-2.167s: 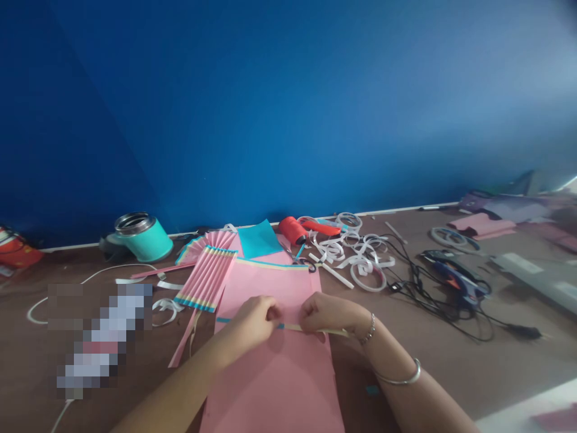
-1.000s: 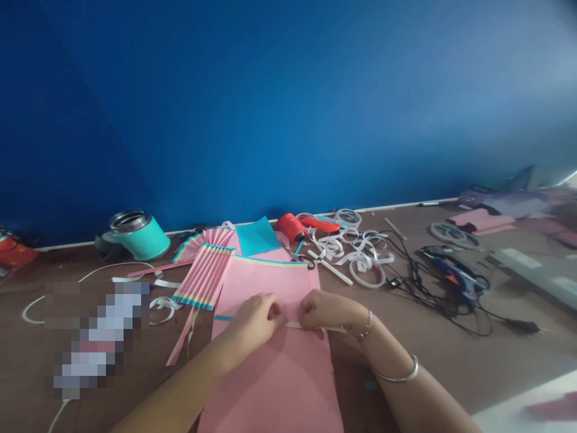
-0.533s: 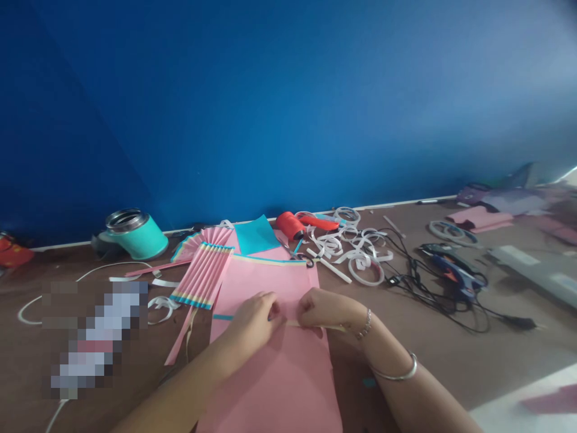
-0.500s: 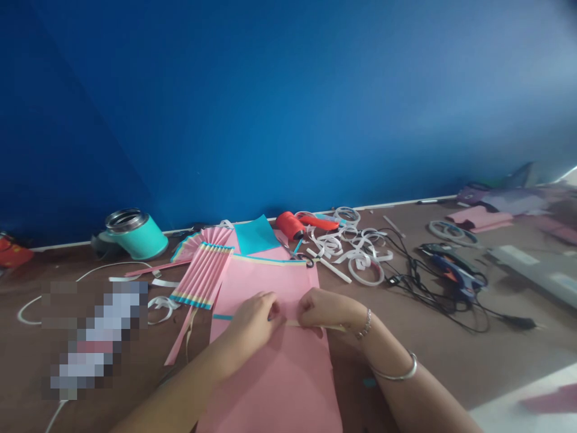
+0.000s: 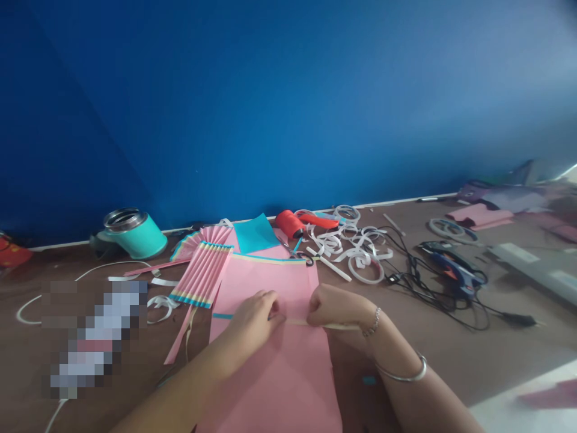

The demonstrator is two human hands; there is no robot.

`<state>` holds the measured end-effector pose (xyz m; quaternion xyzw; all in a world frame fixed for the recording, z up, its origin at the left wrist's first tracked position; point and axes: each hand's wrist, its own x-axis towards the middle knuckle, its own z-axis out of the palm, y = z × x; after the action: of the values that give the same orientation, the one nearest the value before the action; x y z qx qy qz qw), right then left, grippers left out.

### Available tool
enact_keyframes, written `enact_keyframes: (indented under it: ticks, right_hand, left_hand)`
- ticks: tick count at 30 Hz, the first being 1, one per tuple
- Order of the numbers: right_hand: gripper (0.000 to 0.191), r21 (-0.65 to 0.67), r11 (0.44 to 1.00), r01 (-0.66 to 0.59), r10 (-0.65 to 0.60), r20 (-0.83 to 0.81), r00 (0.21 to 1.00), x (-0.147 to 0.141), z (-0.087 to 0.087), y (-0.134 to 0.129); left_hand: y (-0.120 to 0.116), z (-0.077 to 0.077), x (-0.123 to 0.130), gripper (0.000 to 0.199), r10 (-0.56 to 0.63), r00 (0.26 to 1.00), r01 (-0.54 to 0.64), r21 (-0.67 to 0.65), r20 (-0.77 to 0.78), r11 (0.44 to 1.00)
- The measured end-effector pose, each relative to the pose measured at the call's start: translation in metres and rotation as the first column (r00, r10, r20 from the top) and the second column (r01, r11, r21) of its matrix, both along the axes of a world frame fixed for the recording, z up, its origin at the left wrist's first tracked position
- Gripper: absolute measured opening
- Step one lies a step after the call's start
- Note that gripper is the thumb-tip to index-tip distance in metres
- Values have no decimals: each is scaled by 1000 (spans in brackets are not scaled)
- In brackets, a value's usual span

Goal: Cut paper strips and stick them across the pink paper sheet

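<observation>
A large pink paper sheet (image 5: 270,373) lies in front of me, its far edge over another pink sheet (image 5: 265,282) trimmed with blue and yellow. Along that near sheet's edge runs a thin cream strip (image 5: 297,322), with a blue strip (image 5: 223,316) at its left. My left hand (image 5: 256,316) rests on the paper, fingers curled and pinched at the cream strip. To its right, my right hand (image 5: 336,307) is closed around the same strip, whose loose end sticks out past the sheet's right edge. The fingertips of both hands are partly hidden.
Pleated pink paper (image 5: 202,273) and a blue sheet (image 5: 256,234) lie beyond my left hand. Scissors (image 5: 304,257), a red spool (image 5: 290,224), curled white strips (image 5: 360,246), a glue gun (image 5: 455,273) with black cable and a turquoise flask (image 5: 139,234) sit around.
My right hand has slid a little to the right along the cream strip, widening the gap between my hands. The left hand has stayed almost in place.
</observation>
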<state>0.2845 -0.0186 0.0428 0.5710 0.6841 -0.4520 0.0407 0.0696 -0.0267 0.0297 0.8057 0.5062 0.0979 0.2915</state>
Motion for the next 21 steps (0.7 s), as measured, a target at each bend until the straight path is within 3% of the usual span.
enact_keyframes:
  ticks: [21]
  right_hand:
    - [18, 61, 998, -27, 22, 92, 995, -2, 4, -2]
  left_hand:
    - [-1, 11, 2, 3, 12, 1000, -13, -57, -24, 998]
